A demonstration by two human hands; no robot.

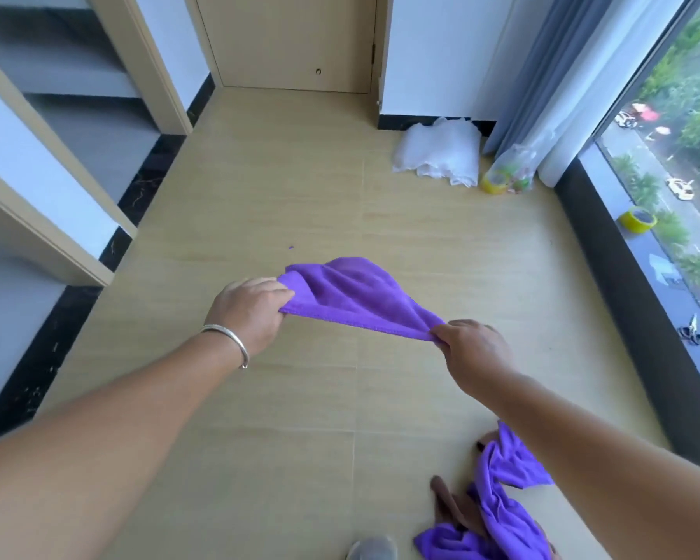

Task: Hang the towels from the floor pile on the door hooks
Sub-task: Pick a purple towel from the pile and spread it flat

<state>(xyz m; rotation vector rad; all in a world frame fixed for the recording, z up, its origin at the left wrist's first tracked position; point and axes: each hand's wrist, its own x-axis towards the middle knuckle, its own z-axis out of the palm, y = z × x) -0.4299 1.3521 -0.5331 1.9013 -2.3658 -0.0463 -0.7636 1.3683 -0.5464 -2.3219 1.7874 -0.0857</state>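
left hand (249,313) and right hand (471,349) each pinching purple towel (356,295) edge in grip, floor pile (498,515) below

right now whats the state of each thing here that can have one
held purple towel: off the floor, stretched between both hands
left hand: grips one towel end
right hand: pinches the other end
floor pile: crumpled purple and brown towels, still down
door: closed
curtain: gathered beside the window
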